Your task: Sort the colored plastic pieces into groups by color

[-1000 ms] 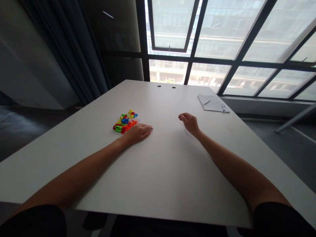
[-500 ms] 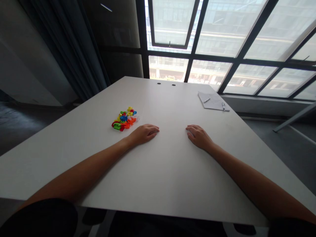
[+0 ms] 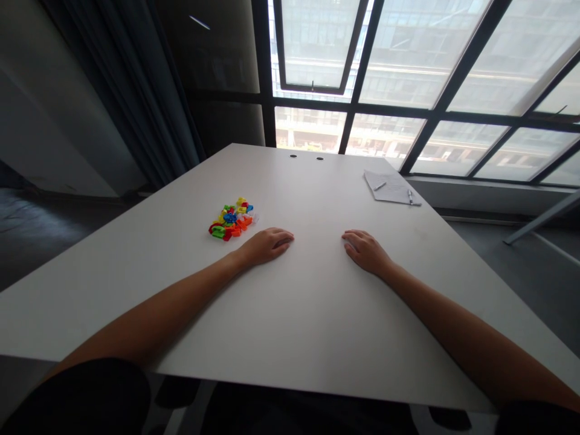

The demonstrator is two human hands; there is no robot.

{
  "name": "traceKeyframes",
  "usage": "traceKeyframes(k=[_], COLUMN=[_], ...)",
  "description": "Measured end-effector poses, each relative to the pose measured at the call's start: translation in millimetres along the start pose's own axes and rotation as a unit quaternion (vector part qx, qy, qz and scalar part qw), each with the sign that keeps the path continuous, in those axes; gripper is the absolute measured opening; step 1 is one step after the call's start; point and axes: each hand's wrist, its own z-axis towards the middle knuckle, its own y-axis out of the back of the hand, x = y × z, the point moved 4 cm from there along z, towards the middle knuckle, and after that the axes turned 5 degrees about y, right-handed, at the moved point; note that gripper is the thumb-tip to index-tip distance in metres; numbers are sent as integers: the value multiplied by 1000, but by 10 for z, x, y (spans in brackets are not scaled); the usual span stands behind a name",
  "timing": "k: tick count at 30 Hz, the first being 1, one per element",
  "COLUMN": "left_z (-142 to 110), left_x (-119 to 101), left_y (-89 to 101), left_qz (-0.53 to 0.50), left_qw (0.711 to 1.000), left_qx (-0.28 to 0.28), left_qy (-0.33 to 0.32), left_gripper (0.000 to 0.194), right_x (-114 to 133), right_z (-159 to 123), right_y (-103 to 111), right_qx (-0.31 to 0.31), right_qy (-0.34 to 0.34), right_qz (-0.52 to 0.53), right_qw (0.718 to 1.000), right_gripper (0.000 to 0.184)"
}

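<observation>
On the white table point(image 3: 290, 326) my left hand point(image 3: 268, 245) rests palm down, fingers stretched out towards the right and nothing held. Just beyond its wrist, to the left, lies a heap of small plastic pieces point(image 3: 231, 219) in red, green, yellow, blue, orange and white; their exact kind is too small to make out. The hand and the heap are apart. Opposite, my right hand point(image 3: 366, 249) also lies on the tabletop with its fingers extended to the left, holding nothing. A stretch of bare tabletop separates the two hands.
Towards the far right of the table lie sheets of paper point(image 3: 392, 188) with a pen point(image 3: 379, 186) and another pen-like item point(image 3: 411, 196) on them. Two dark round spots point(image 3: 293, 156) mark the far edge. Behind stand windows and a dark curtain point(image 3: 136, 90).
Both hands keep their places on the table. The whole view has shifted very slightly; nothing was picked up or moved.
</observation>
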Motion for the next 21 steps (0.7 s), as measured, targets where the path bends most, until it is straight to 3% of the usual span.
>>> traceKeyframes(k=[21], left_z=[3], left_x=[12], left_y=[-1], left_qz=[-16], left_qw=[1000], left_qx=[-6], left_qy=[-14], left_gripper=[36], right_x=[57], right_z=[10], right_y=[52], right_qx=[16], right_qy=[5], right_qz=[-16], right_qw=[1000], right_gripper=[36])
